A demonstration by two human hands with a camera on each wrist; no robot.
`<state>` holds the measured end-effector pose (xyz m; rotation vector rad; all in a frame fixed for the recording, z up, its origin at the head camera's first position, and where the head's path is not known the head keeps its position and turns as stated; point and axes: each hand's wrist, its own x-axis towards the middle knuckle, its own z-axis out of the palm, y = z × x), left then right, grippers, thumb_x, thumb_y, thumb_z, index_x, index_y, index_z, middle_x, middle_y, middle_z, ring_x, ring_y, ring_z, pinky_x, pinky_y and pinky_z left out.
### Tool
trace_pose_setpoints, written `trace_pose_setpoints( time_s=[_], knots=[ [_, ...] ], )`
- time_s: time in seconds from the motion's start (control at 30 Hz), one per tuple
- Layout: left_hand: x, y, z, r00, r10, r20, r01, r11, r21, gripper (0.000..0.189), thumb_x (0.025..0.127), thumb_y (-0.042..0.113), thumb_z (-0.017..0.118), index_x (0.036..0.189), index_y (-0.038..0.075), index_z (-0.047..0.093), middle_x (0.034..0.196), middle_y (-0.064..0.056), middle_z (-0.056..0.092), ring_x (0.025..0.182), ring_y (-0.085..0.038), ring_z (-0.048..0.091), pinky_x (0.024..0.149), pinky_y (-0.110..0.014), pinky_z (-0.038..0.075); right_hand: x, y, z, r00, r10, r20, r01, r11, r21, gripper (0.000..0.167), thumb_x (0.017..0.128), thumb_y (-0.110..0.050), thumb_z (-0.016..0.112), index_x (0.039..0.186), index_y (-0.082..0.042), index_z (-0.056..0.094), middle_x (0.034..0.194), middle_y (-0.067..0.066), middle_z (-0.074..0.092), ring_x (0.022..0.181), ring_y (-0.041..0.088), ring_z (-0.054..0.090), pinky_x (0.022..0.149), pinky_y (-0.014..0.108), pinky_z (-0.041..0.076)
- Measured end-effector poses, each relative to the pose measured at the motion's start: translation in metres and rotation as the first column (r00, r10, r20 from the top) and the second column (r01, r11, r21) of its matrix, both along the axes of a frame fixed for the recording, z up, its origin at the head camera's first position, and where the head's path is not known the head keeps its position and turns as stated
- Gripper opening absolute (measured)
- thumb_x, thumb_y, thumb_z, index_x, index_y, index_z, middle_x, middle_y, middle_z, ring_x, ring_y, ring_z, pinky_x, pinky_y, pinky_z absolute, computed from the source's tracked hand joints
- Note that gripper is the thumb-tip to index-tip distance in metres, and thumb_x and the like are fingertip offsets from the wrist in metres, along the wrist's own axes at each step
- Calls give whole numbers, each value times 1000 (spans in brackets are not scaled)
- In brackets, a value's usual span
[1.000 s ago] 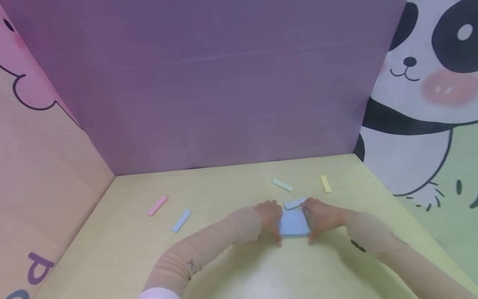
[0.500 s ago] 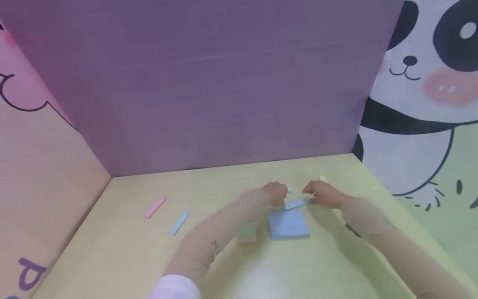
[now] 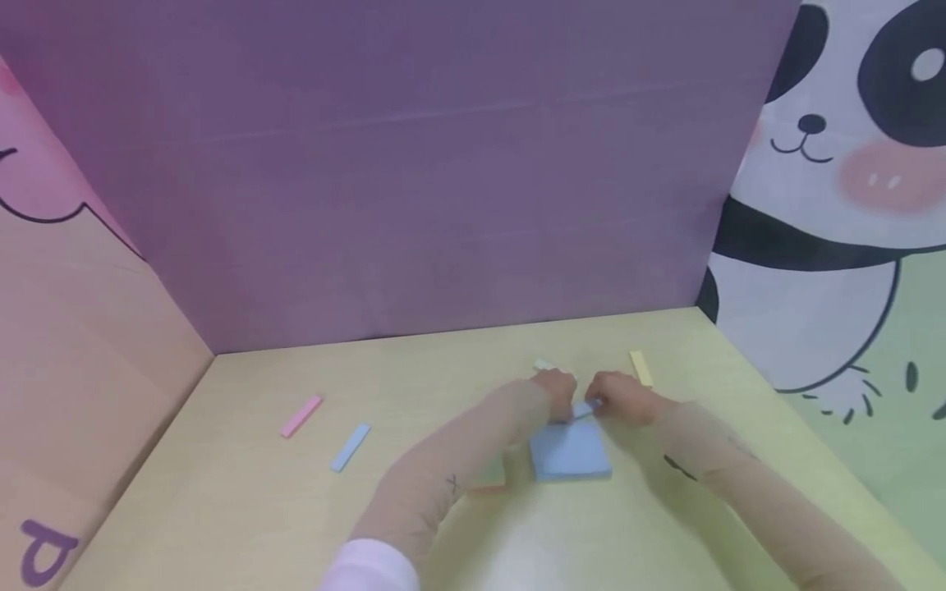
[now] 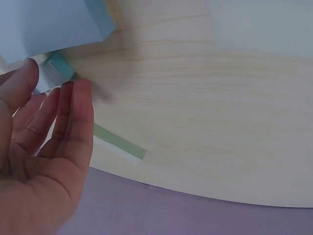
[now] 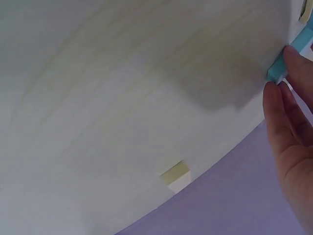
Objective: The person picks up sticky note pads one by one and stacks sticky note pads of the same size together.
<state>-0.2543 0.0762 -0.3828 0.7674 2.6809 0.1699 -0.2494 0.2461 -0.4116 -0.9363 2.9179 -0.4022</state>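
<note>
A narrow blue sticky-note pad (image 3: 583,410) lies just behind a larger square blue sticky-note pad (image 3: 571,453) on the table. My left hand (image 3: 556,391) holds the narrow pad's left end between thumb and fingers; in the left wrist view that pad's end (image 4: 62,67) shows between them, beside the big pad (image 4: 54,24). At the other end, my right hand (image 3: 624,396) pinches the narrow pad (image 5: 279,69) with thumb and fingertips. The left hand hides much of its left part.
Behind the left hand is a narrow green pad (image 3: 544,364); a yellow one (image 3: 640,368) lies back right. Pink (image 3: 301,416) and blue (image 3: 351,447) strips lie at left. A greenish pad with an orange lower edge (image 3: 489,476) is partly under the left forearm. Walls bound the table.
Both hands have left the square blue pad's sides and moved back to the narrow blue pad behind it. The greenish pad has come into view beside the left forearm.
</note>
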Motion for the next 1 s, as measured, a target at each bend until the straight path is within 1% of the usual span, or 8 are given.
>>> trace_pose_setpoints(
  time_s=[0.3,0.37,0.53,0.6,0.67,0.77,0.9,1.0],
  knots=[
    [-13,-13,-13,999,41,5,-41,999,22,15,79,17,68,91,12,61,78,2,62,67,-10,56,60,-20,46,-7,-21,-1,999,41,-20,-40,999,28,16,71,-1,69,88,-4,69,80,4,62,74,17,57,69,31,50],
    [-16,-19,-14,999,34,-9,-34,999,16,12,78,14,68,88,12,61,77,2,62,67,-11,56,60,-20,46,-9,-25,-2,998,48,-26,-48,999,26,16,71,-1,69,87,-4,69,79,4,62,73,16,57,69,30,50],
    [-19,-33,-12,997,63,32,-63,998,8,10,81,14,65,88,14,58,79,2,60,71,-12,55,62,-22,46,-17,-36,-4,996,73,-42,-72,997,20,17,70,-1,70,86,-4,69,77,4,62,72,16,57,68,29,50],
    [-21,-38,-12,996,78,43,-78,997,0,10,82,15,65,88,14,57,81,2,59,72,-12,55,62,-23,47,-20,-41,-4,998,67,-23,-66,998,25,17,70,0,69,87,-3,69,78,4,63,72,17,58,69,29,51],
    [-24,-41,-13,997,79,23,-79,997,-14,11,81,16,66,89,14,58,84,0,60,73,-13,55,63,-24,47,-24,-46,-2,998,60,1,-60,997,44,18,70,1,69,87,-3,69,79,6,65,73,18,59,70,30,51],
    [-28,-45,-15,992,118,41,-117,993,-14,12,81,16,66,90,14,60,86,-1,61,73,-13,54,63,-25,46,-27,-53,1,997,55,45,-58,995,81,18,70,2,68,88,-3,69,81,7,66,75,19,61,71,31,52],
    [-32,-49,-18,986,150,74,-149,989,-16,16,80,16,66,94,13,60,86,-1,61,72,-14,55,63,-25,46,-31,-61,3,994,79,71,-88,988,123,17,71,2,68,86,-5,70,79,4,67,74,17,60,72,31,51],
    [-34,-54,-20,987,146,62,-144,989,-24,17,79,15,67,94,13,61,85,0,62,72,-14,55,65,-25,47,-33,-66,4,991,104,79,-114,984,140,15,71,1,69,84,-6,70,76,1,66,72,15,58,70,29,50]
  ],
)
